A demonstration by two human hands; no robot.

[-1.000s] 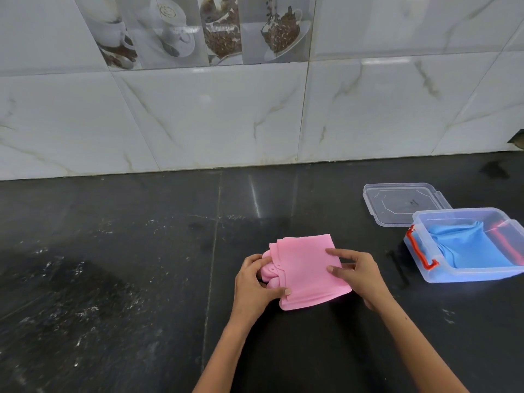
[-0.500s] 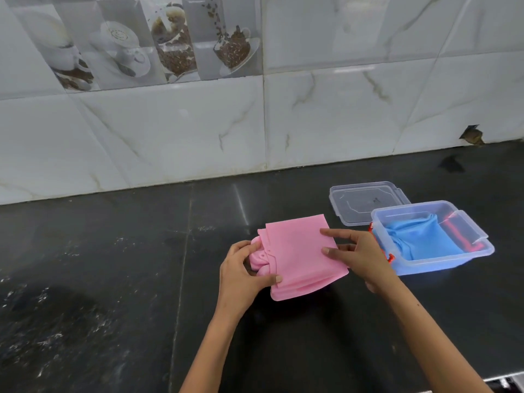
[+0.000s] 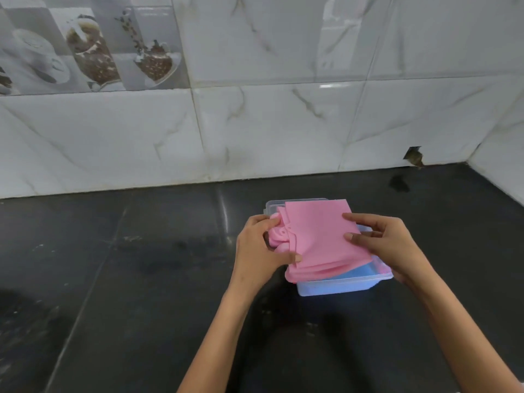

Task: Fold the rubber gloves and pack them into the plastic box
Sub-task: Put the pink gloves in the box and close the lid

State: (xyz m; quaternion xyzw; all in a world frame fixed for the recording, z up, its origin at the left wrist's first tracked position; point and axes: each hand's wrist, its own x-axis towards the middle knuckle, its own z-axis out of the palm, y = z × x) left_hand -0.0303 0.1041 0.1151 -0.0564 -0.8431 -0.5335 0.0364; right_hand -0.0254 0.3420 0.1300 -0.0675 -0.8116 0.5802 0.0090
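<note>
Since the earlier frames, both hands have carried the folded pink glove off the counter to a position over the plastic box; it previously lay on the dark surface to the left of the box.

Count of items in view:
- One folded pink glove, held above the box and covering most of its opening. Whether it touches the rim cannot be determined.
- One blue glove, lying inside the box, visible only as a strip below the pink one.
- One clear plastic box, standing on the counter.
- One clear lid, of which only the far corner shows behind the pink glove.
- Two hands.

Left hand: fingers curled around the left edge of the pink glove, thumb pressed on the top layer near the lower corner, clamping the bunched finger end of the glove.

Right hand: thumb and forefinger pinch the right edge of the pink glove, thumb on top; the remaining fingers pass beneath and are hidden.

Background: white marble-pattern wall tiles, with one row of tiles printed with coffee cups at upper left.
</note>
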